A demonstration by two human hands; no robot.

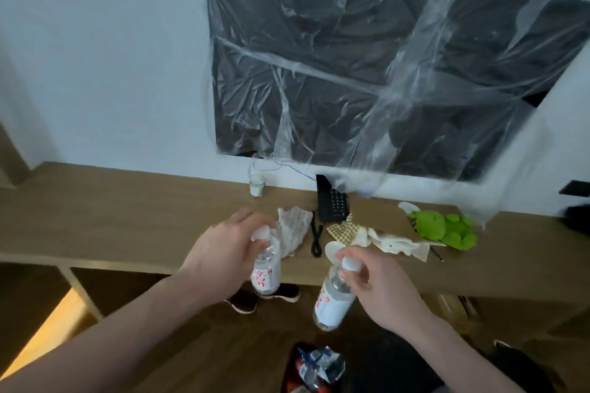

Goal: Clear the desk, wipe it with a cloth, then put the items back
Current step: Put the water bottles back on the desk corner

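Head view shows the left hand [223,246] and right hand [380,284] each pinching a water bottle's neck, left bottle [266,268] and right bottle [332,300], held off the desk [127,217], probably for clearing; items remain there.

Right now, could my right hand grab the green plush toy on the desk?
Probably not yet: the right hand already grips a water bottle by its neck. The path to the green plush toy looks open otherwise.

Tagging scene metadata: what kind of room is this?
Probably a hotel or guest room, though it could be a bedroom. A long wall-mounted wooden desk carries a corded desk phone and a small glass; a plastic-covered dark panel, perhaps a TV, hangs above.
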